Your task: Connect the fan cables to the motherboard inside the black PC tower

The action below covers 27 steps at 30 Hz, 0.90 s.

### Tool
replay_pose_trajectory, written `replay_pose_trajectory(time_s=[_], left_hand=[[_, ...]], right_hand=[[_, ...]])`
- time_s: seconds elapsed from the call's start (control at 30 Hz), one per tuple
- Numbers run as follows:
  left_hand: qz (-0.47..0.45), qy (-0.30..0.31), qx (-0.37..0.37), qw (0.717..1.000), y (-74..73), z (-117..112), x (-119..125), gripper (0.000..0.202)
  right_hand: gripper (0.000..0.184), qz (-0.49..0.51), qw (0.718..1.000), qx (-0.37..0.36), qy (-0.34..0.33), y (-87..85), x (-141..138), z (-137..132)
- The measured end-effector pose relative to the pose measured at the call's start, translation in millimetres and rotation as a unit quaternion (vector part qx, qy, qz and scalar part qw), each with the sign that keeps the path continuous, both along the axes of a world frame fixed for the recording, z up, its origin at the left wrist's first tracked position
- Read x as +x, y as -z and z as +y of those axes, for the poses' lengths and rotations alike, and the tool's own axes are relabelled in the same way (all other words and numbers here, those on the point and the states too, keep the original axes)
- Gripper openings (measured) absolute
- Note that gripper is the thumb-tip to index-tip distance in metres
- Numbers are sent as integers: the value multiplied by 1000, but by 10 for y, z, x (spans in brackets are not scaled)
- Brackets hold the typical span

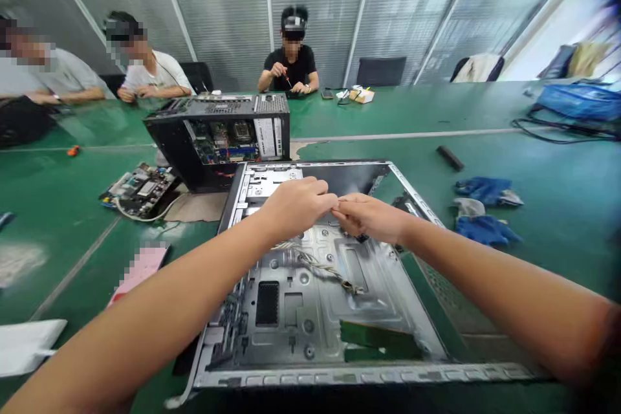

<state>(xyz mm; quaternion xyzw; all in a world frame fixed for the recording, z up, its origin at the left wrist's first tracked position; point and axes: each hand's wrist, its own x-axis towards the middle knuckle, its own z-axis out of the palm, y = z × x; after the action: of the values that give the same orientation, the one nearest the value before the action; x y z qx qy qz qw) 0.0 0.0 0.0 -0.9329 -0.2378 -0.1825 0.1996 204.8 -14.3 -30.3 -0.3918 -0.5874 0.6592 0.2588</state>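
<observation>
Green and broad, the surface (407, 118) carries an open computer case (286, 352) lying flat, its open side up, presumably so its inside can be reached from above. Over its far half the left hand (297, 208) and right hand (372, 215) meet, fingers curled and tips together, perhaps steadying each other (whether something thin is pinched there, I cannot tell). Nearer, a twisted cable bundle (323, 266) lies loose across the metal. Behind stands a second case (167, 149), probably set back for elbow room; cardboard (201, 207) seems to run beneath it, perhaps against scratches.
</observation>
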Motion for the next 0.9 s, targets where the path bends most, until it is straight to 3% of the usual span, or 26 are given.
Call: replay_pose_trajectory(time_s=[0.3, 0.63, 0.9], left_hand=[[4, -35, -18, 999, -5, -27, 6, 24], [44, -73, -50, 995, 29, -21, 23, 30], [78, -41, 6, 996, -44, -78, 20, 15]], right_hand=[[32, -1, 1000, -22, 21, -69, -61, -28], [33, -51, 998, 23, 22, -11, -76, -1], [36, -45, 998, 13, 38, -54, -97, -19]])
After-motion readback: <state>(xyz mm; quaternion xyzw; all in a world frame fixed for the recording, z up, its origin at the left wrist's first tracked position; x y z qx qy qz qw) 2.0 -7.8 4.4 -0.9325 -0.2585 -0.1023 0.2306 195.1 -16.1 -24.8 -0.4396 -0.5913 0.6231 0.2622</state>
